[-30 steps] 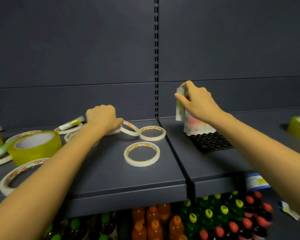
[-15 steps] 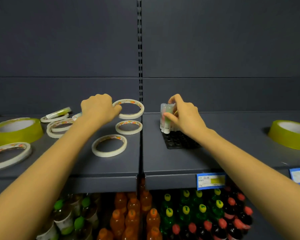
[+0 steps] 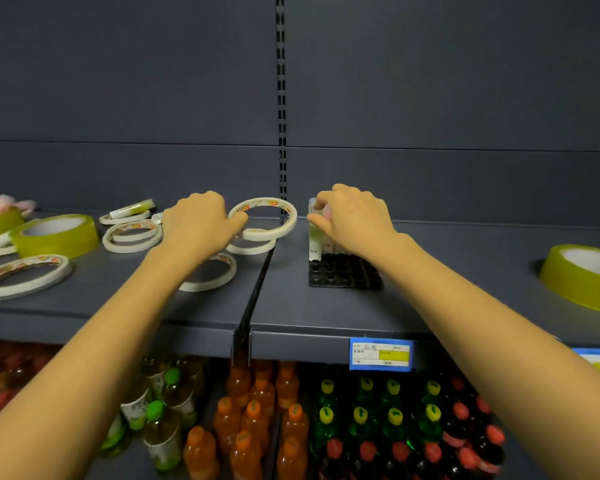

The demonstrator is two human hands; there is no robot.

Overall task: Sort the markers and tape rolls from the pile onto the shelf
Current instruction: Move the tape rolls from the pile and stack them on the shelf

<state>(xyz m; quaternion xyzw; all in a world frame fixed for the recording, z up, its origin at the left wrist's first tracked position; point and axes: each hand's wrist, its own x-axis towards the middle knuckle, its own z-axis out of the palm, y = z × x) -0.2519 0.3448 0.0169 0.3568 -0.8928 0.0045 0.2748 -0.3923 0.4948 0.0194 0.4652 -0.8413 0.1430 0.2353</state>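
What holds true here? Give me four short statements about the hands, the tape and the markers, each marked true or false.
1. The left hand holds a thin white tape ring tilted up off the shelf. True.
2. The right hand lies flat on bare shelf. False: its fingers pinch a marker standing upright in the black tray.
3. Every hole in the black tray holds a marker. False: markers stand only at its back; the front holes are empty.
4. A wide yellow-green tape roll lies on the shelf to the right of the right arm. True.
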